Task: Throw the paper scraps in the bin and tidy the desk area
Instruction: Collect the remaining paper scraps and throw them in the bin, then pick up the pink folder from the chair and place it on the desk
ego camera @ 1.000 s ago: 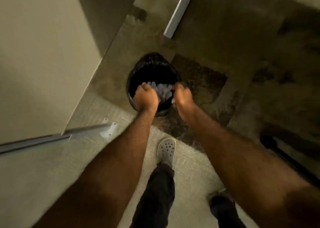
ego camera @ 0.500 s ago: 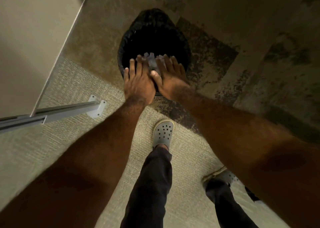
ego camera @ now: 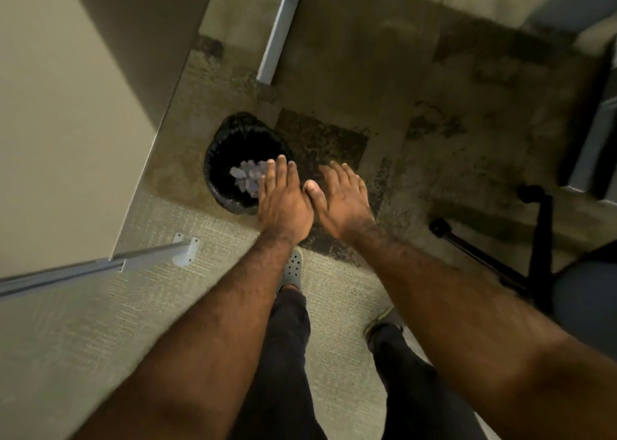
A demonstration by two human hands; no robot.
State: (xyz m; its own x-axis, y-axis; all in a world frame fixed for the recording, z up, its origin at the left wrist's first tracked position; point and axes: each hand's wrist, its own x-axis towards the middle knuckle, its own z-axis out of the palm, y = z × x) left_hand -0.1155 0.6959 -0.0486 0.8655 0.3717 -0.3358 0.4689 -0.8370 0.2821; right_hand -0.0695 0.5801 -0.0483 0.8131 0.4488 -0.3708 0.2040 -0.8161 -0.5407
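Observation:
A round black bin (ego camera: 220,149) with a dark liner stands on the floor beside a desk panel. Pale paper scraps (ego camera: 248,175) lie inside it. My left hand (ego camera: 283,199) hovers flat over the bin's right rim, fingers spread, holding nothing. My right hand (ego camera: 340,199) is just to the right of the bin, also flat and empty, its thumb close to my left hand.
A beige desk panel (ego camera: 66,122) with a grey metal foot (ego camera: 183,252) fills the left. A grey desk leg (ego camera: 277,39) stands beyond the bin. A black chair base (ego camera: 494,259) sits at the right. My feet (ego camera: 292,269) stand on pale carpet below.
My hands were closed on the scraps over the bin, then opened flat. The scraps now lie in the bin, and both hands have shifted to the right of it.

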